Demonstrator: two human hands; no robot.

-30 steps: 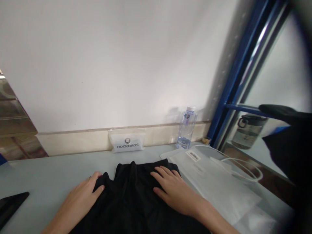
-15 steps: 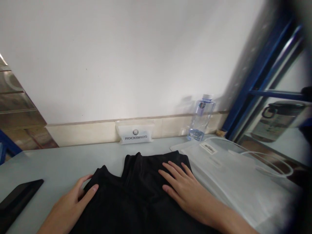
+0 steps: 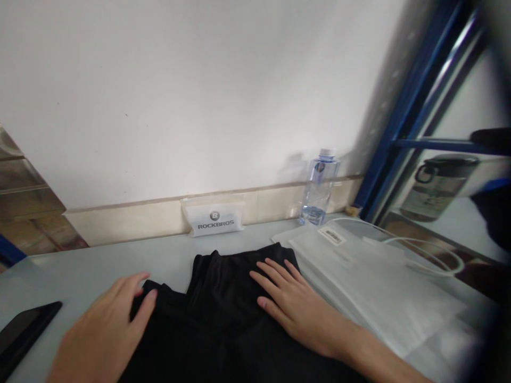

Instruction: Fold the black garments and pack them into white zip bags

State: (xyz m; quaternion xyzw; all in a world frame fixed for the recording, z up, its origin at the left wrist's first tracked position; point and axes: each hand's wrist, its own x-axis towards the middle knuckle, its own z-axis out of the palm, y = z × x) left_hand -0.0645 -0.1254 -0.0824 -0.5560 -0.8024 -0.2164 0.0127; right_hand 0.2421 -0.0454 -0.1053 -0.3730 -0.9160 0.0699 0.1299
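At the far left a dark phone [image 3: 24, 333] lies flat on the pale grey table [image 3: 96, 266], well apart from my hands. My left hand [image 3: 104, 329] is open, fingers together and spread flat, resting at the left edge of the black garment [image 3: 215, 319], with the fingertips partly on the table beside it. The garment lies spread in front of me, its collar end pointing toward the wall. Behind it a small white packet [image 3: 214, 219] printed ROCKBROS leans against the skirting at the back of the table. My right hand [image 3: 293, 306] is open too, palm down and fingers splayed, pressing flat on the right upper part of the garment. Just right of it lies a stack of frosted white bags [image 3: 371, 290] with a label near the top edge. A clear water bottle [image 3: 317, 187] stands upright behind the bags, near a blue shelf frame [image 3: 403, 111].
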